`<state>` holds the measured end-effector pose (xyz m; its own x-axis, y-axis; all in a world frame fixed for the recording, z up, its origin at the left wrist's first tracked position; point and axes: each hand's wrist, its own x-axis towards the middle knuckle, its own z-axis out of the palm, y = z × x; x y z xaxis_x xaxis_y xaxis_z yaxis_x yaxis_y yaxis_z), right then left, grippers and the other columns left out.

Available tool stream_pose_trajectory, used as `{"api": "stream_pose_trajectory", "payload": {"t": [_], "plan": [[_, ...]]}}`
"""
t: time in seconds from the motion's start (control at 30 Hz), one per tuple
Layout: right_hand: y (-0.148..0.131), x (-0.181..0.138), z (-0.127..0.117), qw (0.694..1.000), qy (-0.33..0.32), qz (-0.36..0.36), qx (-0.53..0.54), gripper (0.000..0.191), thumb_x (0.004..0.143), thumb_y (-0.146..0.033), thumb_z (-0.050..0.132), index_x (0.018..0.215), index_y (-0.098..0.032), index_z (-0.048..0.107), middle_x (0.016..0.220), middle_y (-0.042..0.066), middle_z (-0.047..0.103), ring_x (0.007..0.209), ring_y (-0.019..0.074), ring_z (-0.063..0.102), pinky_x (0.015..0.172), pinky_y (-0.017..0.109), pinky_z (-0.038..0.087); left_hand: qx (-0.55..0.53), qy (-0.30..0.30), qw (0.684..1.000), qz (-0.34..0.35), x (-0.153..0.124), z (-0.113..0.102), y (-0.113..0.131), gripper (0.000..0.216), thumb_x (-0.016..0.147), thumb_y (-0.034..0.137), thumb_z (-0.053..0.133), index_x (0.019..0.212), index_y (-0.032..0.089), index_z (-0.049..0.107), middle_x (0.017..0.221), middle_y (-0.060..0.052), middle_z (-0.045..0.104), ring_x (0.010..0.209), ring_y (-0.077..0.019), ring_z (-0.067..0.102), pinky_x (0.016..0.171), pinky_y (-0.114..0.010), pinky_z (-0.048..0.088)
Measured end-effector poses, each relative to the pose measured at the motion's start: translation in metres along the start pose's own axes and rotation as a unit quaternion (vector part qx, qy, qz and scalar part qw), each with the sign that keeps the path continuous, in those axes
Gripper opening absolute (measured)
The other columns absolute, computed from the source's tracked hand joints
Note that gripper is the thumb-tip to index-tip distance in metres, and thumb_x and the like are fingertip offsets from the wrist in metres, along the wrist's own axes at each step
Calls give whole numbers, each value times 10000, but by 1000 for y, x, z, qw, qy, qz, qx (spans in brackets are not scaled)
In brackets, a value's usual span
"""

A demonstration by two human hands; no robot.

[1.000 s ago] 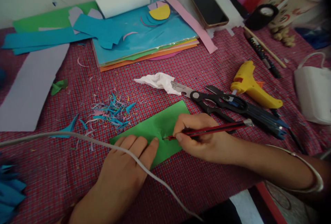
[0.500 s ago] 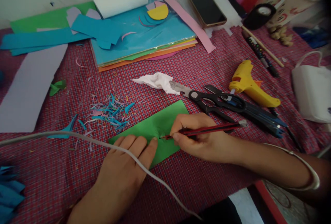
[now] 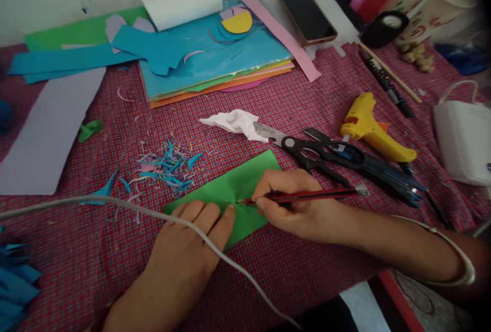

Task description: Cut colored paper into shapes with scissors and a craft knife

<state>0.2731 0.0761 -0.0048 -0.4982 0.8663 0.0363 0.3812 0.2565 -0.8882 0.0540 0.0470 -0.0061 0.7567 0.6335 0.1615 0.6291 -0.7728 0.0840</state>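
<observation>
**Pencil tip on a green sheet, other hand pressing the sheet down**

Head view: The right hand [image 3: 295, 206] grips a red and black pencil [image 3: 307, 195] between thumb and fingers, closed tightly around it. The pencil lies almost flat, and its tip touches the green paper [image 3: 233, 183] near the middle of the sheet. The left hand [image 3: 187, 247] lies flat on the near left part of the same paper, with the fingers stretched out and relaxed, holding nothing; the fingertips [image 3: 229, 213] end just beside the pencil tip. The green paper lies on the red checked cloth [image 3: 326, 81], in front of the person, between both hands.

A white cable [image 3: 115, 204] runs across the left hand from the left edge to the bottom. Behind the right hand lie black scissors [image 3: 307, 148], touching a crumpled white tissue [image 3: 236, 119] with their blades. A yellow glue gun [image 3: 370, 127] lies just beside the scissors, on the right. Small blue paper scraps [image 3: 169, 166] lie near the green paper, on its far left. Farther back is a stack of coloured sheets [image 3: 215, 61], and a dark phone [image 3: 307, 15] near it.
</observation>
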Motion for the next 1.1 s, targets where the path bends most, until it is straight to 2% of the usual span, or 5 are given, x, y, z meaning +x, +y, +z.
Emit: {"api": "stream_pose_trajectory", "payload": {"t": [0.2,0.53,0.77,0.93,1.1], "plan": [[-3,1,0,1000,-15,10,1,103,777,-114,532,694,-162,571,566,-49,513,513,61,444,484,192,304,4,-4,1000,1,1,-2,1,312,903,82,324,1014,129,613,721,-37,573,646,-184,508,591,-321,462],[2,7,-14,962,65,90,250,109,855,-228,514,763,-171,522,594,-41,561,501,68,475,458,191,364,-43,25,998,-31,-1,4,-6,224,908,129,420,1049,133,593,759,-37,618,694,-175,557,640,-316,484],[0,9,-18,955,65,107,268,119,855,-226,516,752,-168,521,579,-51,545,480,60,457,449,194,355,13,-93,995,27,12,-1,-17,417,875,41,365,1236,173,526,951,-50,672,812,-170,608,766,-328,477],[0,11,-19,952,67,117,276,125,851,-211,512,734,-168,522,568,-55,538,472,59,450,448,193,353,-45,-135,989,50,41,-10,-29,275,908,126,381,1013,187,627,785,-24,646,711,-151,582,668,-287,476],[1,12,-19,945,80,119,293,136,848,-189,505,713,-171,510,560,-59,536,465,57,444,439,186,350,-154,-182,970,50,55,-20,-35,280,938,170,333,851,180,599,737,7,620,676,-108,565,676,-239,484]]}}
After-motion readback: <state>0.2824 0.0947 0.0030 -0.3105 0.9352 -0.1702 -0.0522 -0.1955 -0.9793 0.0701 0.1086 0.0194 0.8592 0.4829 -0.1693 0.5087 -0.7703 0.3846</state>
